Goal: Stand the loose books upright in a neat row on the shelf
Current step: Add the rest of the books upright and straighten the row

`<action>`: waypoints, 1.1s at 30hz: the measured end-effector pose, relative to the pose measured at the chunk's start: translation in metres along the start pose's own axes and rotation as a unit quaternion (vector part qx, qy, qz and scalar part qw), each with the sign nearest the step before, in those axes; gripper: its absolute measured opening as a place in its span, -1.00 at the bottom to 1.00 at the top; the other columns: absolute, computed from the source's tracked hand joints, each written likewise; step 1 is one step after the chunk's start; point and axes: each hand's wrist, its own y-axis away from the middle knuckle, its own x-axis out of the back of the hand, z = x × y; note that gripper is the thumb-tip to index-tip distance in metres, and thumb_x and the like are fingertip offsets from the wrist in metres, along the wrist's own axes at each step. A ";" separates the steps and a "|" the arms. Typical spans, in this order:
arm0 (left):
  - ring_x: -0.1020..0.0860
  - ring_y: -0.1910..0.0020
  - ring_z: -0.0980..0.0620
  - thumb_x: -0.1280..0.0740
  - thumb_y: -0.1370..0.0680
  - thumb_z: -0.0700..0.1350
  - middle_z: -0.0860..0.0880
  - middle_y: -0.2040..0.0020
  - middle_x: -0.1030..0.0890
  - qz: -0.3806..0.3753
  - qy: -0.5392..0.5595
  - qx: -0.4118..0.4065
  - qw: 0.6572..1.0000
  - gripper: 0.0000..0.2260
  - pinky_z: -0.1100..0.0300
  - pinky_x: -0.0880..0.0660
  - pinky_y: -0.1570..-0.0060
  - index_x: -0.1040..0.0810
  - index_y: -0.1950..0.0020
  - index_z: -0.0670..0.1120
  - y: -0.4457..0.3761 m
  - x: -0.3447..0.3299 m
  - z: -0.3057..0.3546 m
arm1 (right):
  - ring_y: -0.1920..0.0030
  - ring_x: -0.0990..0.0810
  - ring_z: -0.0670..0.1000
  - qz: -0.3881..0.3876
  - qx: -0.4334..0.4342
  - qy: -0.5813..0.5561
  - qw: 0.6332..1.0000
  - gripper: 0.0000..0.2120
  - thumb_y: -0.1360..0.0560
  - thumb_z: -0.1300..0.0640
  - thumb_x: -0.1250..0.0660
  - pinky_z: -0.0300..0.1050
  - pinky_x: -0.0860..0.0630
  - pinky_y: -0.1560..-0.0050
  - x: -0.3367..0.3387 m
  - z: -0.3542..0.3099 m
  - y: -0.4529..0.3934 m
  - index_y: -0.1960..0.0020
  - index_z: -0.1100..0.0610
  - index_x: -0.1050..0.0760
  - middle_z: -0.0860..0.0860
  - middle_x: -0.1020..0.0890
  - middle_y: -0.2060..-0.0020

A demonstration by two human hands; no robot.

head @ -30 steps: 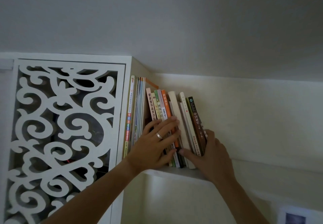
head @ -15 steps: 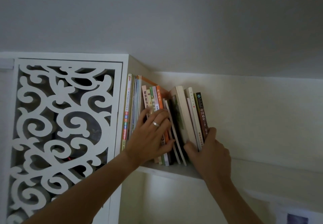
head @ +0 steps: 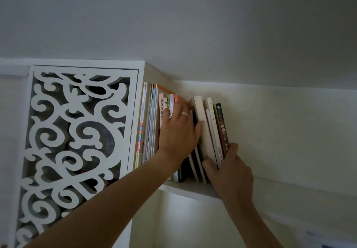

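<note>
white walls and a grey ceiling close in above a white shelf (head: 195, 189) fixed high up beside a cabinet with a scroll-cut panel (head: 77, 131). on the shelf stands a row of books (head: 152, 120), the ones nearest the cabinet upright, the ones further right leaning leftward at the top. the left hand (head: 179, 131), wearing a ring, lies flat against the middle spines, fingers straight and together, thumb touching a thick pale book (head: 203, 128). the right hand (head: 229, 172) grips the lower end of the leaning group, thumb on the near side and fingers curled round a dark brown book (head: 223, 128) at the far end.
</note>
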 end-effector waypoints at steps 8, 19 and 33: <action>-0.46 -0.31 -0.18 -0.05 -0.69 0.12 -0.20 -0.27 -0.54 -0.067 0.085 0.076 0.991 -0.57 -0.06 -0.38 -0.33 -0.55 -0.23 -0.15 -0.012 0.018 0.022 | 0.18 -0.59 0.07 0.015 0.001 -0.009 1.000 -0.45 -0.50 -0.30 -0.27 -0.17 -0.33 0.24 -0.002 0.002 0.001 -0.24 0.08 -0.25 0.05 -0.65 -0.05; -0.56 -0.16 -0.09 -0.40 -0.62 -0.04 -0.15 -0.28 -0.49 -0.065 0.320 0.153 0.933 -0.66 0.01 -0.57 -0.15 -0.45 -0.34 -0.13 -0.009 0.028 0.012 | 0.18 -0.64 0.11 0.026 0.009 0.011 1.000 -0.39 -0.51 -0.31 -0.29 -0.16 -0.36 0.25 -0.005 0.003 0.004 -0.31 0.11 -0.27 0.05 -0.64 0.01; -0.49 0.03 0.05 -0.36 -0.54 -0.28 -0.03 -0.15 -0.49 -0.024 0.370 0.194 0.908 -0.75 0.21 -0.52 0.05 -0.52 -0.18 -0.06 0.006 0.031 0.003 | 0.06 -0.68 0.13 0.030 0.006 -0.020 0.999 -0.42 -0.52 -0.28 -0.31 -0.19 -0.40 0.19 -0.004 0.005 0.003 -0.30 0.12 -0.28 0.12 -0.64 -0.12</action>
